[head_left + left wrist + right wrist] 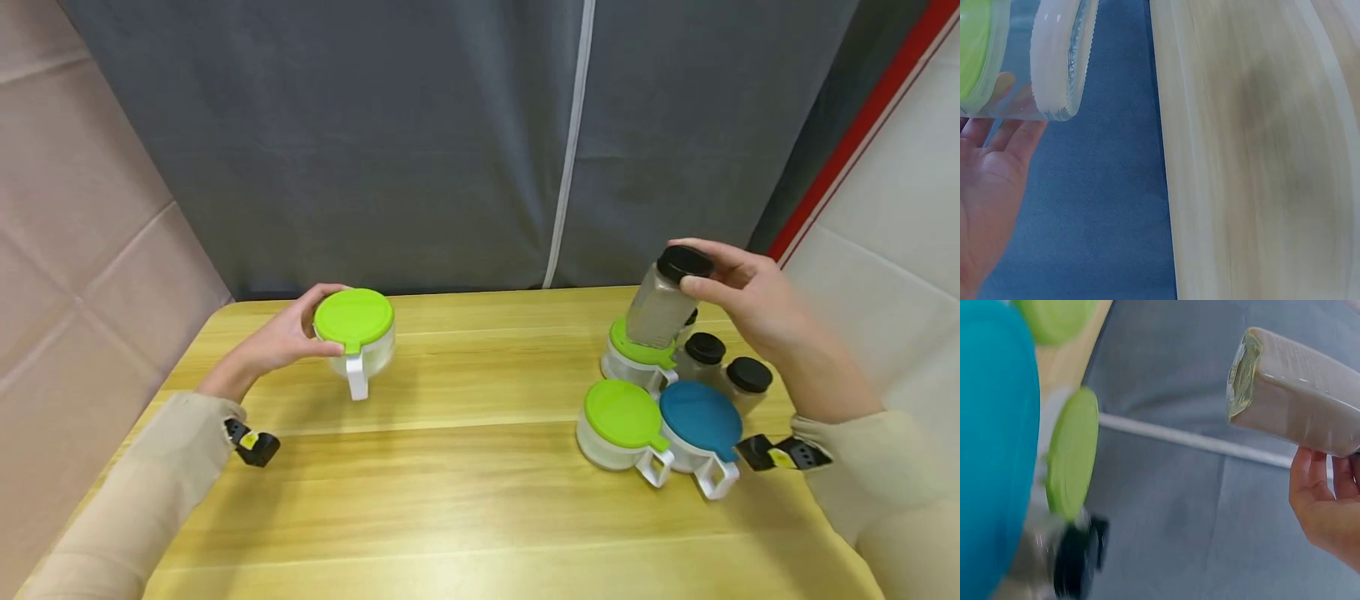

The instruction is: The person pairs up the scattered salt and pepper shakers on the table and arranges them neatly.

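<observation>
My left hand point(288, 333) grips a clear round seasoning jar with a green lid point(354, 318) and a white handle, above the table's left side. In the left wrist view that jar point(1054, 62) shows its clear wall and white contents. On the right, my right hand point(750, 287) holds a clear square shaker bottle point(654, 310) by its black cap, raised over the group of jars. Pale brownish powder fills the bottle point(1304, 394) in the right wrist view. Below it sit two green-lidded jars, the nearer one point(622, 414) beside a blue-lidded jar point(701, 421).
Several black-capped bottles point(748, 375) stand behind the blue-lidded jar, partly hidden by the right hand's bottle. The wooden table point(450, 500) ends at a grey curtain point(375, 150). A white wall panel with a red edge point(862, 133) rises on the right.
</observation>
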`<state>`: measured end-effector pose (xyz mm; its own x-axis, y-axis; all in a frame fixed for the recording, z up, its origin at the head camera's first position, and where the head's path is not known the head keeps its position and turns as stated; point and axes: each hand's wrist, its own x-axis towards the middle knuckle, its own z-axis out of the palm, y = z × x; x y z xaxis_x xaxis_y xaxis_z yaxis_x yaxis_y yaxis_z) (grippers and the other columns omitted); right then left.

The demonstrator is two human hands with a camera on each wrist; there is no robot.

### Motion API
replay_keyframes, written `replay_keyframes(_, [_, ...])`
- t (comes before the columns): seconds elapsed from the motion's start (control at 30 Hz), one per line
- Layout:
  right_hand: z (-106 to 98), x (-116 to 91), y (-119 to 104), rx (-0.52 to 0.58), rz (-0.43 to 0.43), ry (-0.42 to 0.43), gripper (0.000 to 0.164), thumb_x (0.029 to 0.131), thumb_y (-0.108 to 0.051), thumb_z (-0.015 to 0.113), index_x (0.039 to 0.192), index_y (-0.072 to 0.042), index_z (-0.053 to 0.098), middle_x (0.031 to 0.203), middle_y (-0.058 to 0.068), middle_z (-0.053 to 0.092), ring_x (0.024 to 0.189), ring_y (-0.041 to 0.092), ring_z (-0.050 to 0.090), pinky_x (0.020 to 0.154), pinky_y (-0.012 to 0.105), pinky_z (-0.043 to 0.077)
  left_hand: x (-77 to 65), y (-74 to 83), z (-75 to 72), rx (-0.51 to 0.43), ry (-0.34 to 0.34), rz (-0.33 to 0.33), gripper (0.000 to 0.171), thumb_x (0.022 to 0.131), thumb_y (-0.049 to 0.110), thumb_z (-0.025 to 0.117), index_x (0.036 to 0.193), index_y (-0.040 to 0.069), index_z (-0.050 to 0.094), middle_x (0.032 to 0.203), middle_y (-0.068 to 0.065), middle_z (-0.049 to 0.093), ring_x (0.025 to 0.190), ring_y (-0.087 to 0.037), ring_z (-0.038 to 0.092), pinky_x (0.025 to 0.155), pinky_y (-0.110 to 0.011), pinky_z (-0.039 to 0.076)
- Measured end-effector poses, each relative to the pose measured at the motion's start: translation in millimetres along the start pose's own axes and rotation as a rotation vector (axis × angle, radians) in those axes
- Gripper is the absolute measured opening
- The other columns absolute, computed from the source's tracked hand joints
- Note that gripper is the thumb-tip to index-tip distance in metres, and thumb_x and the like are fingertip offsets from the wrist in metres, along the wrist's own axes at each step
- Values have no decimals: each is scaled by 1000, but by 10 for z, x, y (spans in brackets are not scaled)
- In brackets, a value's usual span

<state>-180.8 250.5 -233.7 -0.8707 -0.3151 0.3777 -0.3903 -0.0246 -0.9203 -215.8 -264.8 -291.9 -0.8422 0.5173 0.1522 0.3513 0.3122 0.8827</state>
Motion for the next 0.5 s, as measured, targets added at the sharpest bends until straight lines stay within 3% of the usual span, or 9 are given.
replay_keyframes(0.23, [289,120,113,-62,84,-7,36,87,-5,54,121,-13,54,111,2,54,93,17,47,76,22,40,-36,-107,-6,-2,-2,5,71,75,-4,66,131,-3,23,122,-13,38,104,-15,44,82,-22,41])
replay_keyframes(0.5, [590,250,217,-114,159,-33,40,85,-13,59,124,-11,51,120,5,48,106,21,41,88,30,31,-69,-207,19,5,14,4,72,74,-4,67,131,-2,24,122,-13,38,104,-13,43,82,-21,41])
